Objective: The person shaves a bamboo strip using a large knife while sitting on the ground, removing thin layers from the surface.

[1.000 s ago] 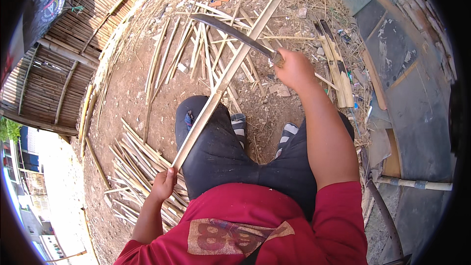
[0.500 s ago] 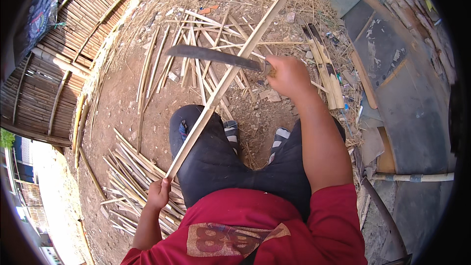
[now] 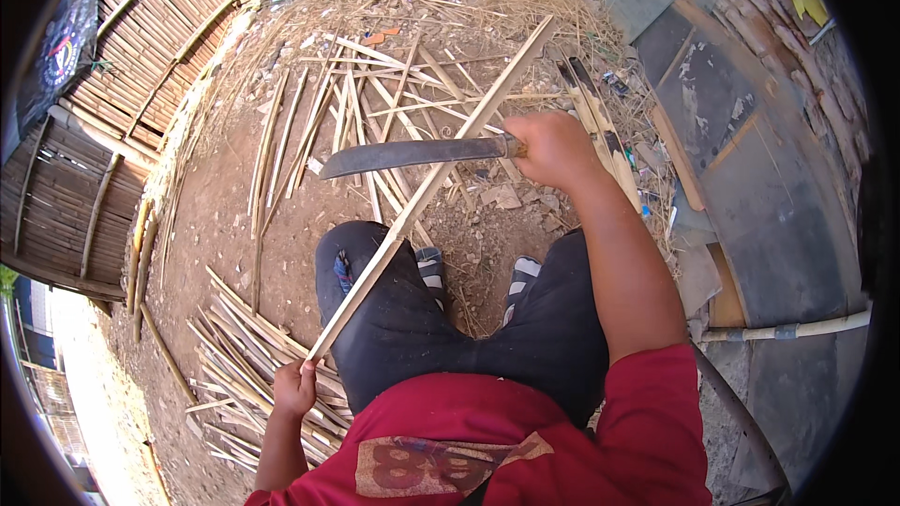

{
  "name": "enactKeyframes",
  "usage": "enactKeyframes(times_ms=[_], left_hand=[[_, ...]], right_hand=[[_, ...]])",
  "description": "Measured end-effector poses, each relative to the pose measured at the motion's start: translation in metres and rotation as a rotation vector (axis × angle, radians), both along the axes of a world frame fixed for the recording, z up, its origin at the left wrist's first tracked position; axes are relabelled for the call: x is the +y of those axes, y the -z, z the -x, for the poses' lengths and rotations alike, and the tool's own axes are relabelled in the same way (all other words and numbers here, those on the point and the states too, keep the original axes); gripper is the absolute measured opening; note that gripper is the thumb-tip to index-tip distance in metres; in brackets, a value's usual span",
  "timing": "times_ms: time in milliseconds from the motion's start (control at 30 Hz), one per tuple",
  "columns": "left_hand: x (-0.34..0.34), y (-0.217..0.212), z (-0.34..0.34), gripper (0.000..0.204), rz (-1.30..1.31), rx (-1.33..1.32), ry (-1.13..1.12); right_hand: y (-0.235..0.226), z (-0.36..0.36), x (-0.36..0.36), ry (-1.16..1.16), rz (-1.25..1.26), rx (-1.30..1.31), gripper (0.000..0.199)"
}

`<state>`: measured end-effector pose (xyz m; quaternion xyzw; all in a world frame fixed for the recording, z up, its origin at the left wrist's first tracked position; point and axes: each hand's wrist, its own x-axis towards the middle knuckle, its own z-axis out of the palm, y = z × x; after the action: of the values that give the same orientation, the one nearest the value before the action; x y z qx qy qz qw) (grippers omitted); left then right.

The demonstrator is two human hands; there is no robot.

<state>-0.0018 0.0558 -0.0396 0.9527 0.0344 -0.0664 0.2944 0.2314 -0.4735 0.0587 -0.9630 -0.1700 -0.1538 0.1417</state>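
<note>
My left hand (image 3: 293, 388) grips the near end of a long split bamboo strip (image 3: 441, 178) that lies across my left knee and runs up and to the right over the ground. My right hand (image 3: 553, 148) is closed on the handle of a large dark machete (image 3: 408, 156), its blade pointing left and crossing over the strip at about mid-length. Whether the blade touches the strip I cannot tell. I am seated, in dark trousers (image 3: 403, 319) and striped footwear.
Several cut bamboo strips (image 3: 375, 103) are scattered on the dirt ahead, and a bundle of strips (image 3: 234, 356) lies by my left side. A woven bamboo wall (image 3: 103, 131) stands at left. Boards and grey sheets (image 3: 750, 159) lie at right, with a pale pole (image 3: 797, 328).
The machete has come down and toward me, from a raised, slanted pose to lying level across the strip. My left hand keeps its hold on the strip's end.
</note>
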Motion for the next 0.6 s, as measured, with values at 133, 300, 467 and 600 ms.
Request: enactKeyframes(times_ms=[133,300,467,600], left_hand=[[0.001,0.002,-0.008,0.056,-0.046,0.012,0.016],[0.005,0.003,-0.007,0.056,0.01,0.001,0.034],[0.01,0.003,-0.008,0.056,-0.053,-0.061,0.073],[-0.001,-0.013,-0.009,0.054,-0.052,-0.006,0.055]], right_hand=[[0.004,-0.016,-0.062,0.363,-0.305,0.175,0.023],[0.002,0.001,-0.051,0.188,-0.187,0.064,0.022],[-0.012,0.005,-0.067,0.121,-0.046,0.081,0.023],[0.009,-0.009,-0.113,0.377,-0.387,-0.018,0.023]])
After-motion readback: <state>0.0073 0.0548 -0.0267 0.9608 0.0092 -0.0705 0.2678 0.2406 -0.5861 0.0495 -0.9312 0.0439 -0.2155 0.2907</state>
